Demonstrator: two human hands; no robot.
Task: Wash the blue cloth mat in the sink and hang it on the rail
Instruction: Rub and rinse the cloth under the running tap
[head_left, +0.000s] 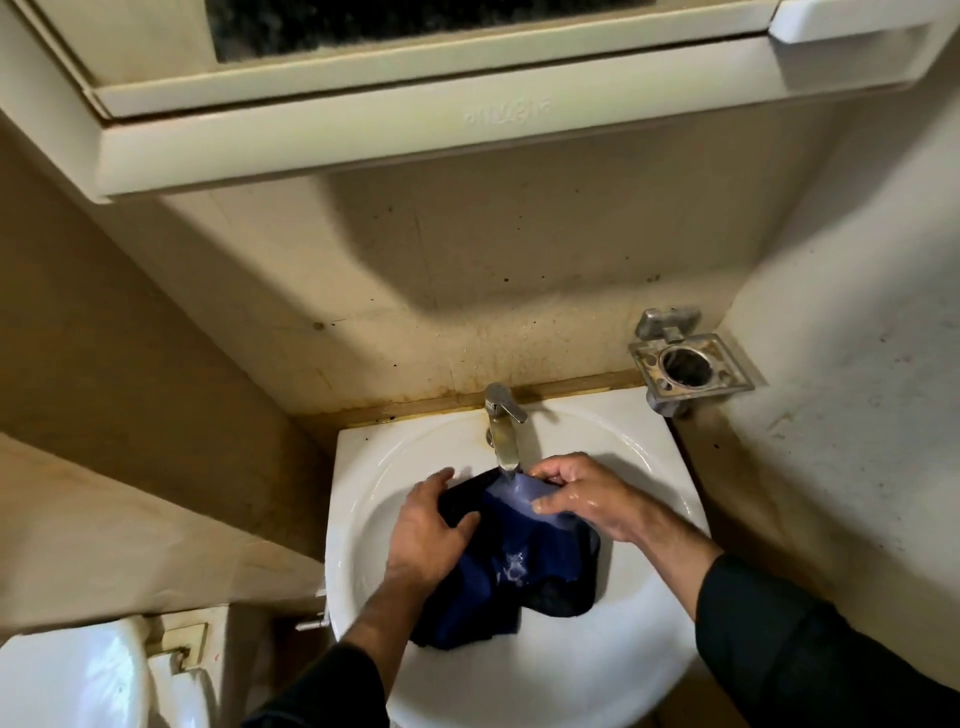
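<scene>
Gripping wet mat (511, 566) under tap (503, 426): left hand (428, 525) curled round edge, right hand (576, 499) pinching top. Risking splash over sink (644, 457) rim.

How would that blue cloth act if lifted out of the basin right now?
Probably floppy: the blue cloth mat lies crumpled and folded in the sink, bending round both hands. Likely heavy for its size and dripping, since water from the tap is running onto it where the right hand pinches its edge. The left hand grips the other side.
</scene>
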